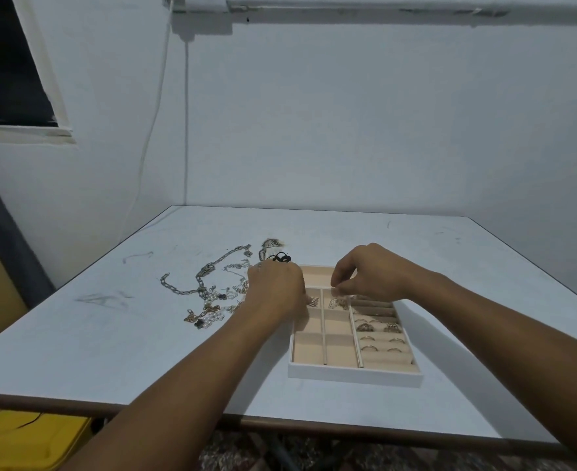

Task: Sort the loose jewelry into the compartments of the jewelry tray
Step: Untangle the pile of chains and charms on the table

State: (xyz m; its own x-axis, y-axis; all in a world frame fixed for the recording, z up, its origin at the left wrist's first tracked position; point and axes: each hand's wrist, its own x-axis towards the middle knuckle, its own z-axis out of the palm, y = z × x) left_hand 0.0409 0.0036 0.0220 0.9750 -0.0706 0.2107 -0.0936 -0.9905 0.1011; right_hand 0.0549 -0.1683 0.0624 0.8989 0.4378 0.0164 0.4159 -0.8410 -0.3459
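A white jewelry tray [355,376] with beige compartments lies on the table, right of centre. Several rings [378,328] sit in its right-hand slots, and small gold pieces [337,303] lie in an upper middle compartment. Loose jewelry is piled left of the tray: a heavy silver chain [205,275], a pearl bracelet [208,312] and a black piece [280,257]. My left hand [276,290] is curled at the tray's upper left edge; what it holds is hidden. My right hand [365,271] hovers over the tray's upper part, thumb and fingertips pinched on something very small.
The white table [127,341] stands in a corner against pale walls. Its front edge runs close to me. A yellow object [25,440] sits under the table at left. A cable [151,130] hangs down the left wall.
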